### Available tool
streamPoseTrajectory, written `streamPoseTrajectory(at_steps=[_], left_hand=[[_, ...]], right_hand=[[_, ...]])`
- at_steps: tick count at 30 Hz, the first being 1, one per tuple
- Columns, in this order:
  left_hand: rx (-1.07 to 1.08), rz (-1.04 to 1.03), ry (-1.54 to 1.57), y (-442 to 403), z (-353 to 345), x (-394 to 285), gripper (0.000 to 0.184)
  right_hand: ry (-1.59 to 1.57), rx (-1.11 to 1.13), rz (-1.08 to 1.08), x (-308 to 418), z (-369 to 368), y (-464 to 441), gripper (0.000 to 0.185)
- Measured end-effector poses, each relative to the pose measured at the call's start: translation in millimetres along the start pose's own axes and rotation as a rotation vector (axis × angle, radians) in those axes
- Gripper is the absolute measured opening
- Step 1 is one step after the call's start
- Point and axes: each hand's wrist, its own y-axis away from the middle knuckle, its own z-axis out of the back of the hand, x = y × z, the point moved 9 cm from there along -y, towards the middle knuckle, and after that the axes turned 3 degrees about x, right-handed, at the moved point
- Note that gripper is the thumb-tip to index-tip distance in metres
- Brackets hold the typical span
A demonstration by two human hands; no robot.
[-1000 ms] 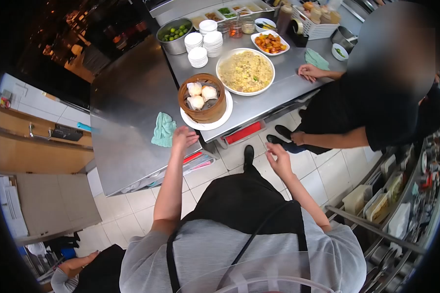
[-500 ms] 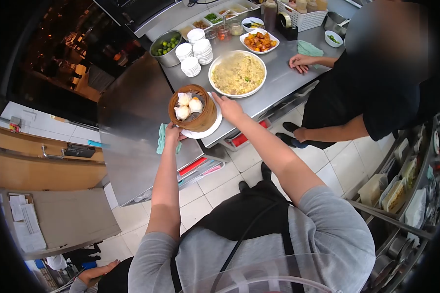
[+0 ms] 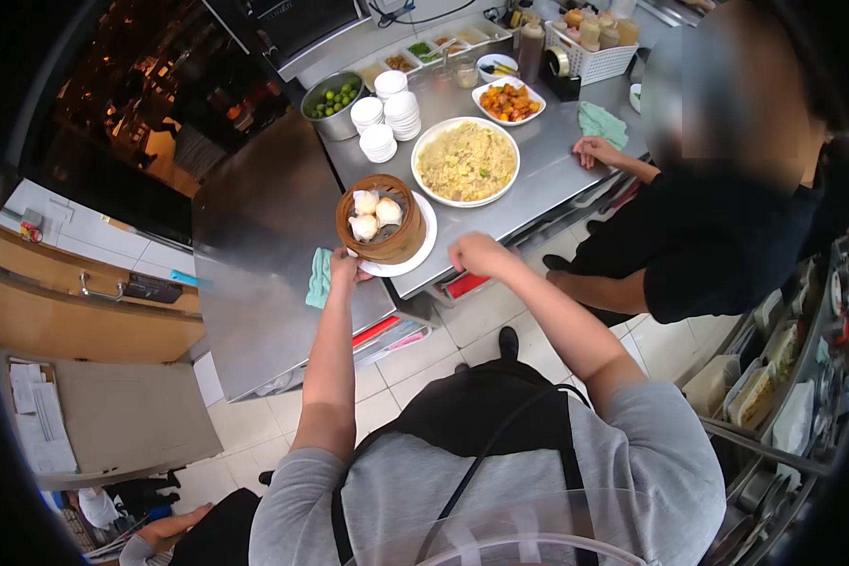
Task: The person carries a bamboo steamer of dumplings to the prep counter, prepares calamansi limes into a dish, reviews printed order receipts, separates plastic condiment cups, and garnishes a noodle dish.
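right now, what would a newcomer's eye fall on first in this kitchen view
Likely the round bamboo steamer with its three pale dumplings, set on a white plate at the near edge of the metal counter, the left hand at the plate's rim. Next might come the heap of yellow food beyond it to the right, then the bright orange pieces farther back.

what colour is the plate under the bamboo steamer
The plate under the bamboo steamer is white, best seen in the head view.
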Motion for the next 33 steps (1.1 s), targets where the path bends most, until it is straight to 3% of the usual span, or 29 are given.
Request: streamPoseTrajectory(at_steps=[2, 4, 5, 6, 7, 8, 10, 12, 16, 18, 19, 21, 22, 23, 24, 25, 27, 28, 33], left_hand=[[-0.028, 0.014, 0.091, 11.4, -10.0, 0.3, 0.036], [-0.014, -0.063, 0.211, -2.2, -12.4, 15.9, 0.036], [-0.045, -0.055, 0.113, 0.6, -7.6, 15.6, 0.034], [-0.15, -0.107, -0.087, 10.3, 4.0, 2.9, 0.035], [-0.282, -0.301, -0.208, 36.5, 13.1, -19.5, 0.038], [-0.479, -0.58, -0.671, 69.8, 21.0, -54.1, 0.042], [-0.632, -0.601, -1.149, 124.1, 20.2, -81.7, 0.047], [-0.46, -0.508, -1.241, 106.1, 36.9, -32.9, 0.045], [-0.346, -0.719, -1.156, 128.8, 43.0, 7.7, 0.037], [-0.218, -0.738, -1.026, 152.7, 36.9, 21.2, 0.032], [-0.107, -0.579, -0.835, 166.5, 30.6, 21.6, 0.031], [0.119, -0.329, -0.41, 176.9, 1.8, 54.2, 0.031], [0.273, -0.249, -0.168, 207.4, -26.7, 40.2, 0.03], [0.29, -0.143, 0.149, 242.8, -52.9, 17.8, 0.031], [0.33, -0.244, 0.052, 245.5, -64.3, 16.7, 0.031], [0.366, -0.345, -0.045, 245.4, -70.8, 16.6, 0.031], [0.361, -0.318, -0.01, 237.8, -67.1, 21.6, 0.031], [0.355, -0.282, 0.022, 235.5, -63.7, 23.9, 0.032], [0.301, -0.444, -0.253, 261.7, -41.0, -17.1, 0.031]], right_hand=[[-0.03, 0.15, -0.099, -20.9, -32.6, 31.7, 0.016], [-0.246, 0.042, 0.006, -41.1, -65.4, 62.9, 0.026], [-0.179, 0.064, -0.077, -37.9, -64.1, 85.0, 0.033], [-0.149, 0.127, -0.218, -59.1, -89.7, 97.1, 0.04], [-0.114, 0.155, -0.207, -61.6, -98.8, 110.8, 0.047], [-0.135, 0.125, -0.246, -66.0, -104.0, 124.4, 0.052], [-0.184, 0.088, -0.323, -60.1, -108.5, 141.6, 0.065], [-0.193, 0.039, -0.344, -54.3, -118.2, 150.1, 0.076], [-0.138, -0.045, -0.321, -39.5, -141.1, 140.1, 0.078], [-0.232, -0.087, -0.185, -4.1, -138.0, 121.6, 0.08], [-0.231, -0.099, -0.177, 9.8, -139.8, 111.8, 0.08], [-0.259, -0.34, -0.129, 37.4, -126.3, 102.6, 0.061], [-0.257, -0.345, -0.128, 49.5, -126.4, 96.9, 0.061], [-0.244, -0.352, -0.12, 61.1, -124.9, 91.8, 0.046], [-0.229, -0.359, -0.111, 67.3, -123.3, 89.7, 0.032], [-0.224, -0.363, -0.109, 68.0, -121.2, 89.9, 0.032], [-0.218, -0.607, 0.019, 79.5, -92.1, 101.0, 0.021], [-0.266, -0.708, 0.064, 88.0, -81.0, 109.4, 0.025], [-0.467, -0.628, 0.112, 100.3, -62.3, 120.2, 0.033]])
